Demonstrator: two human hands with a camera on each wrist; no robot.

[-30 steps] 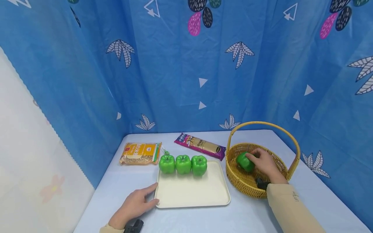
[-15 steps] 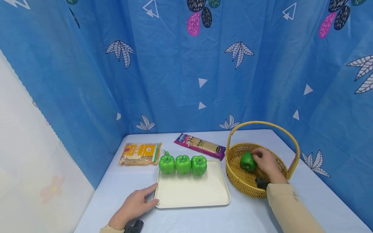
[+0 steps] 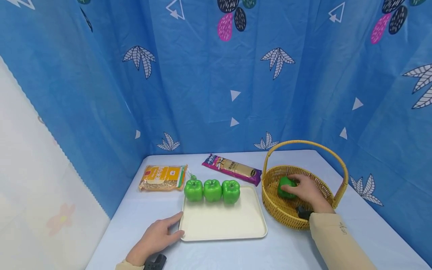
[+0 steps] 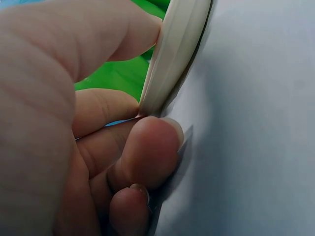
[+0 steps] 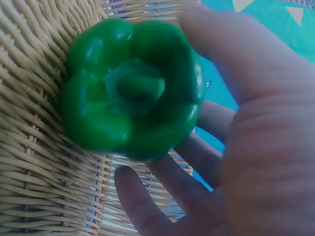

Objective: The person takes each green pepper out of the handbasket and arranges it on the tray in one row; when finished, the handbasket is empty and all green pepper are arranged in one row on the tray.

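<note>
My right hand reaches into a wicker basket and grips a green bell pepper there. In the right wrist view the thumb is on one side of this bell pepper and the fingers on the other, its stem facing the camera. My left hand lies at the left side of a cream tray, thumb and index fingertip touching the rim. The left wrist view shows those fingertips against the tray's rim. Three green bell peppers stand in a row along the tray's far edge.
An orange-labelled bag of grain lies behind the tray at left. A long purple packet lies slantwise at the back. The basket's tall handle arches over its opening. Blue patterned curtains close off the back and sides.
Inside the basket, the bell pepper has shifted slightly right and turned, and my right hand has changed its hold, thumb now across the near side. My left hand and the tray stay put.
</note>
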